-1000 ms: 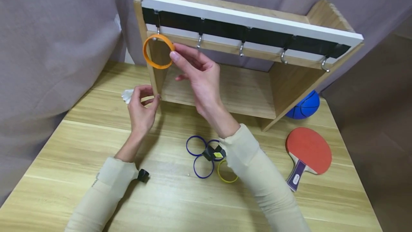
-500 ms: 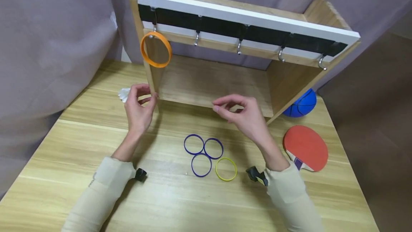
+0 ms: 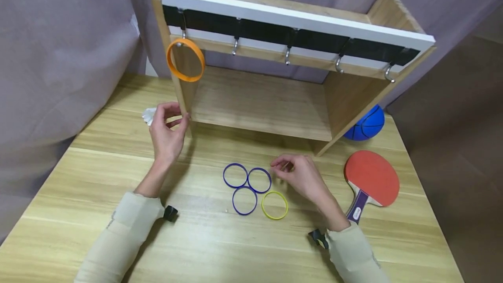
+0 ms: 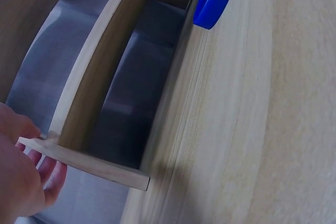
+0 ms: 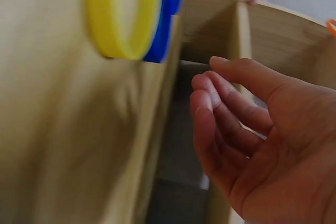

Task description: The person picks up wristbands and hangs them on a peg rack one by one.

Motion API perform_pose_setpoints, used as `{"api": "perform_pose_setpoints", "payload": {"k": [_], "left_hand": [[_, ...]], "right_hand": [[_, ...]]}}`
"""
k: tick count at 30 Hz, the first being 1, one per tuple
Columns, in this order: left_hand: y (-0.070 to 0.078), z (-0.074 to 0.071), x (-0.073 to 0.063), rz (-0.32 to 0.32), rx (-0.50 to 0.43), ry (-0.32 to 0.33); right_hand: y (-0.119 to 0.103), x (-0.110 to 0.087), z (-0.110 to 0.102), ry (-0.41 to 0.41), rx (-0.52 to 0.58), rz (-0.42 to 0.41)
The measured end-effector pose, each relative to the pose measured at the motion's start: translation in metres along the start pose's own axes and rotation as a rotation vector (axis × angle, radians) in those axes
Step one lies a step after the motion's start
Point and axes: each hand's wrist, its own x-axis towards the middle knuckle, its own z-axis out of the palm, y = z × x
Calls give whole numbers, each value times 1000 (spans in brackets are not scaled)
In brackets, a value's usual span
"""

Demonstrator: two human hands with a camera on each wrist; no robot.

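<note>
My left hand (image 3: 167, 136) grips the front edge of the left side panel (image 4: 100, 169) of a wooden shelf (image 3: 259, 104), thumb on one side and fingers on the other. An orange ring (image 3: 188, 79) hangs from the leftmost hook (image 3: 184, 34) of the shelf's rack. Above the table, my right hand (image 3: 302, 176) holds nothing, its fingers (image 5: 226, 114) loosely bent, just right of several rings. Three dark blue rings (image 3: 244, 214) lie there touching one another. Beside them lies a yellow ring (image 3: 274, 219), the ring nearest the right wrist camera.
Other metal hooks (image 3: 288, 56) line the white and black rack (image 3: 263, 27), with no rings on them. To the right are a red table tennis bat (image 3: 372, 177) and a blue ball (image 3: 365, 125). A crumpled white piece (image 3: 148, 116) lies behind my left hand.
My right hand has let go of the orange ring, which now hangs on the hook. It has come down and back toward the rings on the table. The left hand keeps its grip.
</note>
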Motion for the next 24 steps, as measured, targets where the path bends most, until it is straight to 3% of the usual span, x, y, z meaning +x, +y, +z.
{"api": "perform_pose_setpoints", "payload": {"k": [8, 24], "left_hand": [[0, -1, -2, -4, 11, 1], [0, 0, 0, 8, 13, 9]], "right_hand": [[12, -5, 19, -35, -109, 108], [19, -3, 21, -36, -77, 133]]}}
